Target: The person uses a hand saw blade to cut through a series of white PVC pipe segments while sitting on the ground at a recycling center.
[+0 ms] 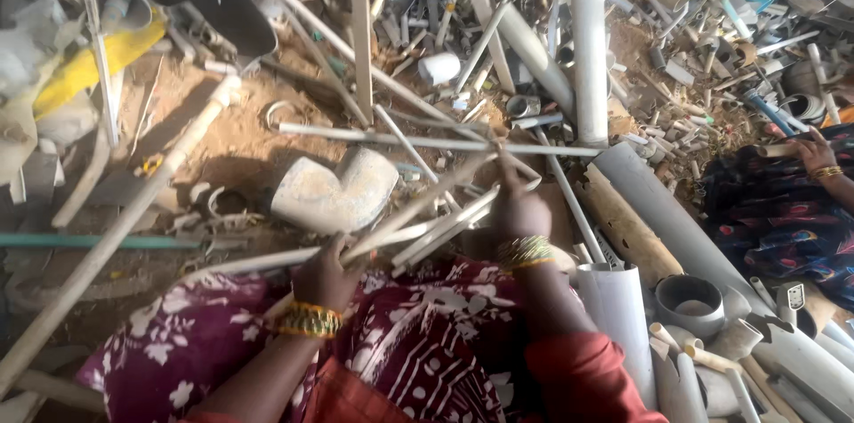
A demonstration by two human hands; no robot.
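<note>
Both hands close on a bundle of thin pipes (427, 218) resting across the lap: left hand (325, 276) grips the near end, right hand (520, 209) steadies farther along. A pipe elbow (334, 192) lies just beyond, amid scattered scrap pipes (587, 40).

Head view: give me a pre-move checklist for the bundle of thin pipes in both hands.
1. Left hand grips the thin pipes: ok.
2. Right hand on the same bundle: ok.
3. Pipe ends aligned: not ok, they fan out.
4. Bundle free of the dusty pipe elbow: cannot tell, they overlap.
5. Other person's hand away from the bundle: ok.
</note>
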